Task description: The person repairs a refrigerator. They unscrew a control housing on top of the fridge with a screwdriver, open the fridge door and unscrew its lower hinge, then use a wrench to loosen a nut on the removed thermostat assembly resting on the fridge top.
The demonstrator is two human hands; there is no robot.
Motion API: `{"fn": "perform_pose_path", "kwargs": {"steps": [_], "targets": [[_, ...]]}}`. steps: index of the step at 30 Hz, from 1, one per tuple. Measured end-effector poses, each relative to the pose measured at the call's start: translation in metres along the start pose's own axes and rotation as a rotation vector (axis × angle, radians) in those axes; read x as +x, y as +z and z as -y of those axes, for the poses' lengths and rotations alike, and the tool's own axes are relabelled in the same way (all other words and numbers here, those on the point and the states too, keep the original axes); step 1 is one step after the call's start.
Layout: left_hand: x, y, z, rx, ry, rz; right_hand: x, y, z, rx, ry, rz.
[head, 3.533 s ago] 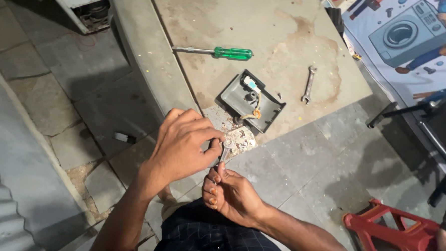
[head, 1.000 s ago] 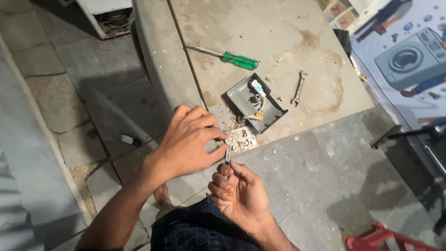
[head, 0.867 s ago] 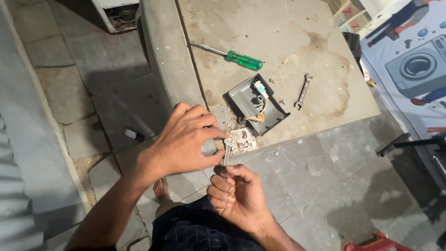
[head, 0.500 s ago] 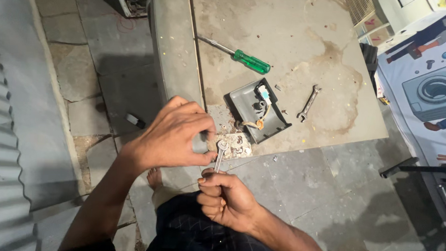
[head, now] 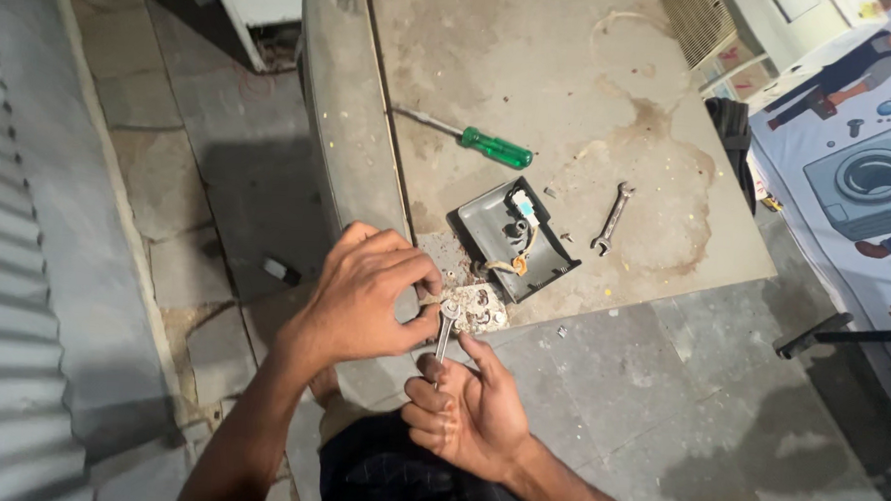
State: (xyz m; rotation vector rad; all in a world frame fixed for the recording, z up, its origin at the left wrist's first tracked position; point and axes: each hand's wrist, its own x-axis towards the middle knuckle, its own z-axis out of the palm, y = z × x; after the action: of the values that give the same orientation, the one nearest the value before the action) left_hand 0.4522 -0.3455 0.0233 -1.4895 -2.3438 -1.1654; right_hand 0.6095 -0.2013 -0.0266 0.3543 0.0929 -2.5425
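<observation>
Where hands work: screwdriver (head: 490, 145), spanner (head: 612, 217) beyond.

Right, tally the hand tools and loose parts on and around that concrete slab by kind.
Small silver spanners: 2, one held in the right hand at, one lying at
Green-handled screwdriver: 1
Grey plastic cover with wires: 1
Pale corroded part under the left hand: 1
Total: 5

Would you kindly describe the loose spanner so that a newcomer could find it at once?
Start at the stained concrete slab. Right of the open grey box lies the loose spanner, alone on a brown stain. Unlike the green-handled screwdriver, it is bare metal, and no hand holds it.
</observation>
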Motion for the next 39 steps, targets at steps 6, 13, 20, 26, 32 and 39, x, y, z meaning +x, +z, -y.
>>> {"fn": "perform_pose_path", "kwargs": {"steps": [6,13,20,26,32,39], "targets": [[0.003,0.007,0.003,-0.007,0.077,-0.028,0.003,-0.008,-0.019,-0.046,-0.237,-0.015],[0.004,0.011,0.011,-0.056,0.112,0.005,0.012,-0.005,-0.026,-0.337,-0.516,-0.346],[0.006,0.003,0.013,-0.084,0.1,0.135,0.029,-0.004,-0.033,-0.535,-0.756,-0.547],[0.009,0.004,0.01,-0.047,0.052,0.119,0.024,-0.007,-0.028,-0.428,-0.638,-0.645],[0.007,0.001,0.016,-0.043,0.042,0.226,0.03,-0.01,-0.034,-0.475,-0.568,-0.59],[0.007,0.008,0.015,-0.045,0.003,0.196,0.028,-0.004,-0.028,-0.27,-0.491,-0.362]]}}
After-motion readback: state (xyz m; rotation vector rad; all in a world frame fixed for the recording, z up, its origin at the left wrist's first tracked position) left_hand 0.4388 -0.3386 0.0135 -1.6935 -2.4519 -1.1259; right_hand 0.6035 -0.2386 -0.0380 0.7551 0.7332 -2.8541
